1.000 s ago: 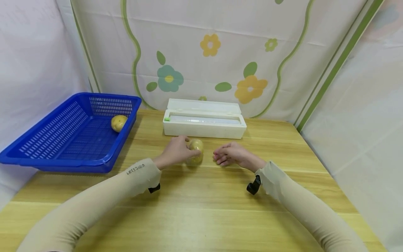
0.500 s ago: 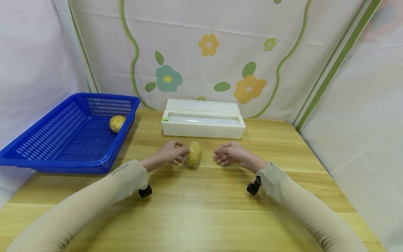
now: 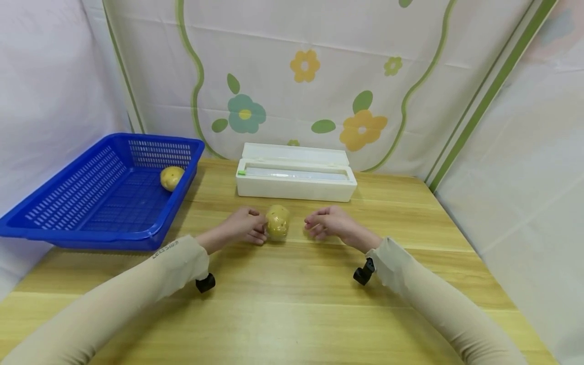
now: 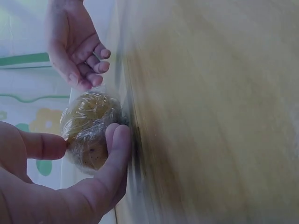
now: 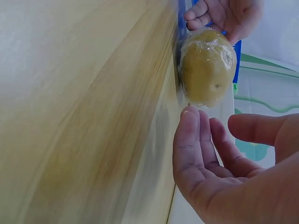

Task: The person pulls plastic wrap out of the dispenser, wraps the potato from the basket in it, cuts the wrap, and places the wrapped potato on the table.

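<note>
A potato wrapped in clear plastic film sits on the wooden table, between the two hands. My left hand is at its left end. In the left wrist view, the thumb touches one side of the potato and the fingertips another, gripping it lightly. Creased film gleams over the potato's surface in the right wrist view. My right hand hovers to the right, its fingers loosely bent and holding nothing, a small gap away from the potato.
Behind the hands stands a white cling film box with its lid raised and a roll inside. At left, a blue plastic basket holds another potato. A flowered cloth hangs along the table's back edge.
My left hand has drawn back leftward from over the potato to its left end. The potato has shifted slightly left and turned a little. The right hand has barely moved.
</note>
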Motion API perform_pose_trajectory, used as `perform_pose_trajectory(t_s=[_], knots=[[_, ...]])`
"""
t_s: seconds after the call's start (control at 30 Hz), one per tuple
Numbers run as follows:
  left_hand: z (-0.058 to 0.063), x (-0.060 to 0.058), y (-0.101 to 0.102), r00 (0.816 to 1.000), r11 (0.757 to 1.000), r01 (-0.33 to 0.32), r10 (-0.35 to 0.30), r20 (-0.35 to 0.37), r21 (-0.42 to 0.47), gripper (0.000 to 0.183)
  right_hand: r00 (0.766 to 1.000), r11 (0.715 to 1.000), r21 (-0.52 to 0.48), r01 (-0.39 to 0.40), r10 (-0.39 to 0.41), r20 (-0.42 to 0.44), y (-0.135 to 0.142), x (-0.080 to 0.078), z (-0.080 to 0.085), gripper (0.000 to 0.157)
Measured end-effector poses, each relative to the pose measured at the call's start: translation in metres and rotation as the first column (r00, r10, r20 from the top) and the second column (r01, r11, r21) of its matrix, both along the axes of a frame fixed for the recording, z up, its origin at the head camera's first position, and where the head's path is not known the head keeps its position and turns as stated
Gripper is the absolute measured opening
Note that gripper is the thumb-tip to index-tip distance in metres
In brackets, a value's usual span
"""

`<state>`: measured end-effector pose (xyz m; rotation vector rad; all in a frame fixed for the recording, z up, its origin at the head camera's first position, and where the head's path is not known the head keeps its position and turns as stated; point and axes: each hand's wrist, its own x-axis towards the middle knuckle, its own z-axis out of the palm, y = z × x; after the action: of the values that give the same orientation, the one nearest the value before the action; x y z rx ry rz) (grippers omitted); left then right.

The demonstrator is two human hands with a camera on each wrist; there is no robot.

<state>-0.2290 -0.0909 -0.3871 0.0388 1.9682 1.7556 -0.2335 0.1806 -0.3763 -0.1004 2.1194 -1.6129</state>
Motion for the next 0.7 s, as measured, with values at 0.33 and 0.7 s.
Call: perform_pose_trajectory(t_s=[0.33, 0.7], knots=[[0.000, 0.008, 0.005, 0.997, 0.998, 0.052, -0.054, -0.048, -0.047, 0.057, 1.000, 1.000, 0.002, 0.003, -0.003, -0.011, -0.003, 0.001, -0.001, 0.029], [0.003, 0.011, -0.001, 0.986, 0.980, 0.041, -0.071, -0.153, -0.193, 0.057, 0.999, 1.000, 0.014, 0.017, -0.016, -0.028, -0.003, 0.004, 0.001, 0.029]])
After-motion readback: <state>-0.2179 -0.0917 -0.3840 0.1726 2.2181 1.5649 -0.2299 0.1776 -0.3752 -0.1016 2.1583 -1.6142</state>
